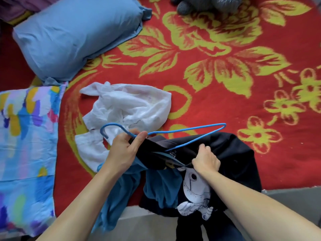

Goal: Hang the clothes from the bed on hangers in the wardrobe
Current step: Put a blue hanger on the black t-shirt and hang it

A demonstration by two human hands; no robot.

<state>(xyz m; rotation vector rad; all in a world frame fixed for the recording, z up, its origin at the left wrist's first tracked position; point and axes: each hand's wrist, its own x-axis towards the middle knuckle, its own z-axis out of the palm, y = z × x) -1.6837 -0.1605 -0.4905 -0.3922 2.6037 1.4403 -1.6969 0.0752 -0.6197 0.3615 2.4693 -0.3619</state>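
I see the shirt [234,153] at lower middle of the frame, on the bed's [225,49] near edge, with the hanger [182,130] poking into its collar. My left hand [125,148] has its fingers closed round the hanger's neck and my right hand [205,159] clutches the collar. A white garment [128,105] lies just above, and a pillow [73,32] at upper left.

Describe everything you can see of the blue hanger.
The blue hanger is thin, like coated wire, with an open hook curling down at its left end. The left hand pinches its neck between thumb and fingers, holding it tilted above the bed. Its one visible shoulder points right; the lower bar slants down into the collar of the black T-shirt, which the right hand grips.
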